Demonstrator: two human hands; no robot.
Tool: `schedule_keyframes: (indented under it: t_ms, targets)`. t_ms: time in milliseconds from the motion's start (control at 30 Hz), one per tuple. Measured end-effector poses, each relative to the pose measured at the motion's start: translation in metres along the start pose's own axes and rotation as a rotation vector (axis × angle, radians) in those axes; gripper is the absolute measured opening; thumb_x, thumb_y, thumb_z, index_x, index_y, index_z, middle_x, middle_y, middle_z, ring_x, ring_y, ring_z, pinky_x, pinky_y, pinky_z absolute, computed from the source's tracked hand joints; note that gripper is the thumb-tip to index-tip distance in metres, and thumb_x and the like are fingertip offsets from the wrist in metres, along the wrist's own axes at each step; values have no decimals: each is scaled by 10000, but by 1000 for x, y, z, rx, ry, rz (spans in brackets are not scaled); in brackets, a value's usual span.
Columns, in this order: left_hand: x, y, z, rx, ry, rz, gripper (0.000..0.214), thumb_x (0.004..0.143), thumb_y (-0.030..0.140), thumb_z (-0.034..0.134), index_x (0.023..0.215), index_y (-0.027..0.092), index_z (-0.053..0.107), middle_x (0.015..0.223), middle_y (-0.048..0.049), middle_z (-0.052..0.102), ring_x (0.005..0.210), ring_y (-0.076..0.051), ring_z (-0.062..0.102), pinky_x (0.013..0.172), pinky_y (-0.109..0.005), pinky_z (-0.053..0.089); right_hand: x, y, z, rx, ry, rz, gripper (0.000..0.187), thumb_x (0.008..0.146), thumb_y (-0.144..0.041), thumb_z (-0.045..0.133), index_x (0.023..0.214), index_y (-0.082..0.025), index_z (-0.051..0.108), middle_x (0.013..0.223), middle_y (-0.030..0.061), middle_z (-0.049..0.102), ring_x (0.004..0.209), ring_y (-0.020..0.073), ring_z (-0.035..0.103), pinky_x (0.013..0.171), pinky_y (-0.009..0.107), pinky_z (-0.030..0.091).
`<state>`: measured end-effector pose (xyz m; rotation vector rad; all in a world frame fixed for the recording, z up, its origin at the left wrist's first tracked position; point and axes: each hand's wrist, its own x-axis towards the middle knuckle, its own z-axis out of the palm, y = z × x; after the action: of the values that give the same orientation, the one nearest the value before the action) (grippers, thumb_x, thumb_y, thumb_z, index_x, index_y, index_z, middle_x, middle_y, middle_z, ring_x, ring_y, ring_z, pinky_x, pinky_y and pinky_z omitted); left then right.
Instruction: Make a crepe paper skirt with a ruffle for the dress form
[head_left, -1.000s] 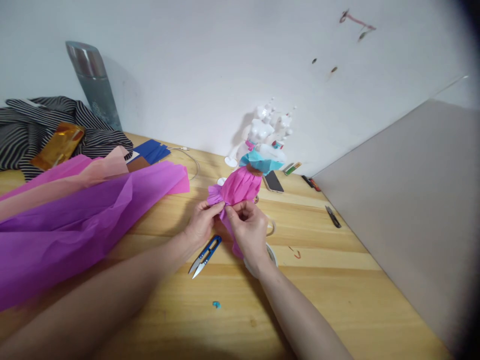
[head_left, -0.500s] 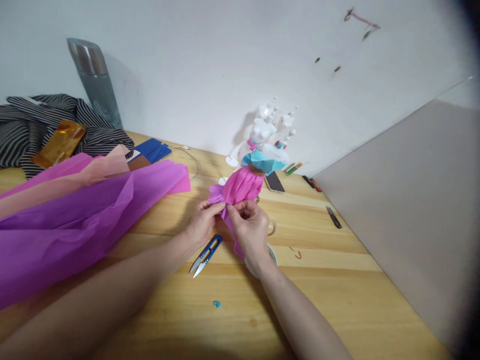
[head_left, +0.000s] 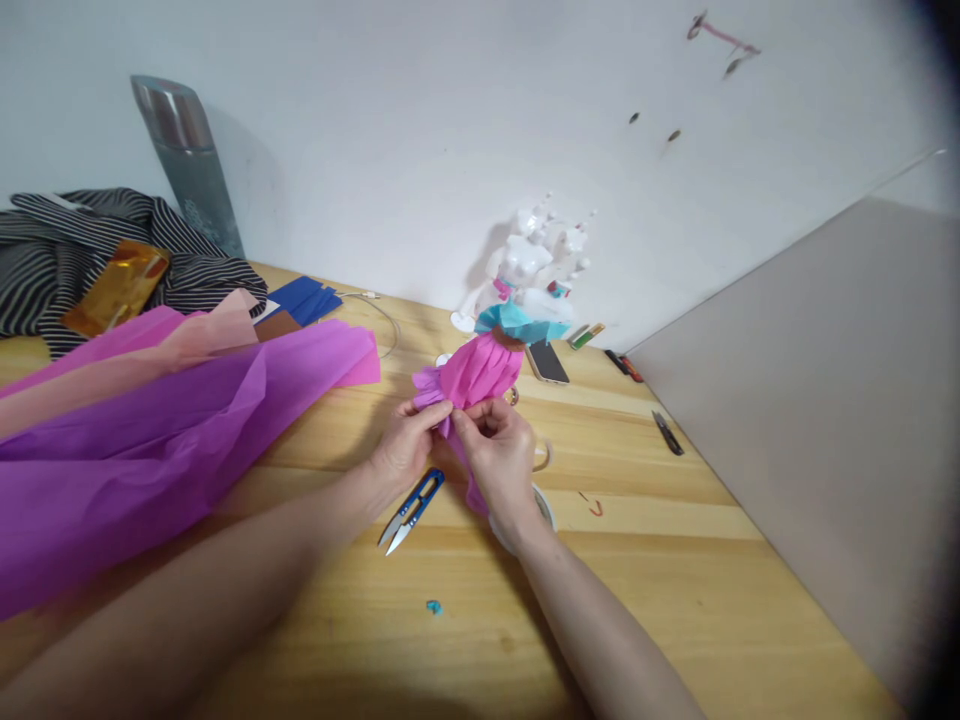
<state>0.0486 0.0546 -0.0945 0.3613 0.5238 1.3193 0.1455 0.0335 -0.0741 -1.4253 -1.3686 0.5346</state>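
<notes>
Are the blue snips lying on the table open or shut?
Open: the blue snips have separated blades, the table showing between them.

Wooden table [head_left: 675, 590]: pale yellow, banded with darker grain, spread out below me.
White wall [head_left: 360, 120]: rises before me, beyond the table's far edge.
High on my right: a pinkish streak [head_left: 724, 38] and small dark spots [head_left: 634, 118] mark that wall.
Grey panel [head_left: 810, 380]: slants along my right, meeting the white wall at a straight line.
Light: gentle, with soft shadows [head_left: 255, 150] on the wall.
</notes>
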Motion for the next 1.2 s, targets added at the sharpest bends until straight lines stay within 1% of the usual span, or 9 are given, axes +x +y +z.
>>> schedule_keyframes:
  t_ms: [167,300,433,533,700,833,967,1100,1200]
  targets:
    - [1,3,1,-16,-9,-10,177,564,198,831,673,162,697,656,19,683,609,-105,558,664,-262,419,-6,-5,-4,67,-42,4,161,761,-295,626,697,-162,562,590,-24,550,507,92,480,486,207,392]
    - [2,3,0,-14,-31,-9,167,586,193,829,690,156,704,675,7,685,628,-109,562,685,-270,427,-8,-3,-5,86,-59,38,179,749,-307,641,692,-163,553,578,-30,536,490,83,433,474,204,364]
    - [1,3,3,-13,-30,-2,165,579,199,833,675,165,703,680,2,689,633,-115,564,680,-270,436,-7,0,-4,109,-65,51,177,749,-292,637,661,-162,556,563,-34,521,492,81,411,474,204,339]
    - [1,3,3,-9,-19,-5,192,549,216,845,652,163,692,640,15,671,597,-100,555,655,-255,436,-6,-2,-5,78,-70,5,167,759,-284,624,658,-160,578,562,-34,520,496,83,407,477,206,330]
    - [2,3,1,6,-21,-16,223,532,240,851,655,157,684,632,21,664,582,-89,565,631,-233,443,-8,-6,-8,-34,-132,-94,146,780,-271,594,685,-163,622,585,-27,562,499,91,422,497,215,345]
    - [3,3,1,11,-27,-1,222,539,231,847,681,158,693,677,12,677,624,-89,576,669,-227,448,-3,-3,-9,-67,-74,-98,128,761,-253,591,684,-163,639,574,-26,581,491,95,439,495,218,349]
    - [4,1,1,19,-32,9,208,555,227,838,696,164,698,693,3,676,657,-99,575,688,-233,440,2,-1,-10,-108,-56,-107,142,762,-266,592,676,-164,639,556,-31,574,479,95,443,487,218,343]
    - [5,0,-1,24,-32,20,179,576,225,824,668,161,685,685,5,662,658,-98,563,692,-236,428,4,-1,-8,-174,-26,-129,154,753,-284,610,656,-166,631,516,-42,544,453,90,419,474,219,328]
    - [5,0,-1,26,-34,20,185,573,220,826,681,160,688,690,6,660,652,-97,557,692,-238,420,4,0,-7,-191,-4,-132,161,750,-290,611,643,-170,618,501,-48,528,446,90,416,468,219,324]
